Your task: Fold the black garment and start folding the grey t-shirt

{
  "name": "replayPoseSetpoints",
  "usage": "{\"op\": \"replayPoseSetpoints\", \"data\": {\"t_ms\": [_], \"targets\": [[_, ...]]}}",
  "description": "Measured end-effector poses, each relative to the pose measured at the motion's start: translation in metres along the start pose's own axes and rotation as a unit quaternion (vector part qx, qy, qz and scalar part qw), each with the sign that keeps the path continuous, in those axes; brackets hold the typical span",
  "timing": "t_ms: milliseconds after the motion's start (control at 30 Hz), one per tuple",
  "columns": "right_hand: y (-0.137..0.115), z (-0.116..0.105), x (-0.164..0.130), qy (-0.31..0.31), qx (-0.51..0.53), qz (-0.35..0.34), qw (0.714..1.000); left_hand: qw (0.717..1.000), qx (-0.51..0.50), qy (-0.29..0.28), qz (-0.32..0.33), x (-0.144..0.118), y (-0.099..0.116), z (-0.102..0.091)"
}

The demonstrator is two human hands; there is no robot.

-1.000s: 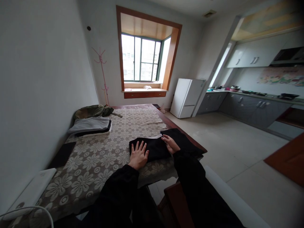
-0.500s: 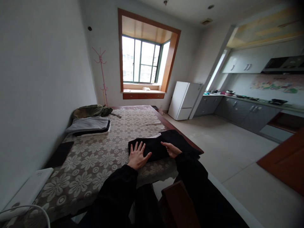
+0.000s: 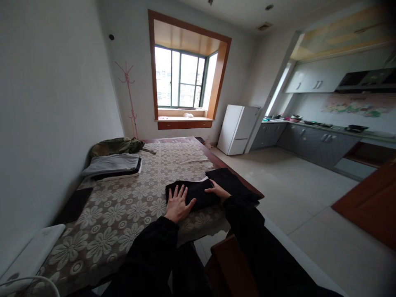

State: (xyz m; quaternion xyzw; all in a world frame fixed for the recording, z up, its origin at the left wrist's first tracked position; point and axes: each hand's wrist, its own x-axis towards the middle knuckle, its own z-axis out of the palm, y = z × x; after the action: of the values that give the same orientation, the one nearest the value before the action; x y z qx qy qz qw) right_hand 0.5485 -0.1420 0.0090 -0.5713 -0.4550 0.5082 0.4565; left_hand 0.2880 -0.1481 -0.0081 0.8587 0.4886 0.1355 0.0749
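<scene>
A folded black garment [image 3: 198, 194] lies near the table's front right edge, with a strip of white showing along its far side. My left hand [image 3: 178, 203] rests flat on its left part, fingers spread. On the right part of the cloth is my right hand [image 3: 219, 191], thumb and forefinger apart, touching the fabric; its other fingers are partly hidden. Beyond that hand, a second black section of cloth [image 3: 235, 183] reaches towards the table's right edge. Which kind of garment it is I cannot tell.
A flower-patterned cloth [image 3: 126, 212] covers the table. At the left sit a stack of folded clothes [image 3: 113, 165], a green-brown bag [image 3: 116, 146], a dark flat object [image 3: 74, 204] and a white device with a cable [image 3: 37, 249]. A brown wooden chair [image 3: 233, 264] stands below the table edge.
My right hand has come down onto the cloth and moved slightly left, its thumb and forefinger now parted. My left hand stays flat in place. The view has shifted a little.
</scene>
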Motion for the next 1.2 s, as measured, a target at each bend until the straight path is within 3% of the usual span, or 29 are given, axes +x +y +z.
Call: {"op": "replayPoseSetpoints", "data": {"t_ms": [100,300,500,700,967,1200], "targets": [[-0.002,0.0,0.005,-0.002,0.003,0.023,1.0,1.0,0.005,0.002,-0.002,0.0,0.0,0.001],[-0.016,0.017,0.002,0.0,0.011,-0.114,0.993,1.0,0.003,0.01,0.007,-0.001,0.0,0.002],[-0.021,0.019,-0.007,0.004,0.097,-0.013,0.995,1.0,0.004,0.009,0.004,0.0,-0.001,0.002],[-0.016,0.008,-0.018,-0.102,0.108,0.096,0.984,1.0,0.005,0.007,0.004,0.001,-0.003,0.005],[-0.02,0.001,-0.009,-0.108,0.008,0.125,0.986,1.0,0.002,0.008,0.004,0.0,-0.002,0.003],[-0.029,0.013,0.004,-0.042,-0.035,0.022,0.998,0.999,-0.031,0.016,0.005,-0.001,0.0,0.0]]}}
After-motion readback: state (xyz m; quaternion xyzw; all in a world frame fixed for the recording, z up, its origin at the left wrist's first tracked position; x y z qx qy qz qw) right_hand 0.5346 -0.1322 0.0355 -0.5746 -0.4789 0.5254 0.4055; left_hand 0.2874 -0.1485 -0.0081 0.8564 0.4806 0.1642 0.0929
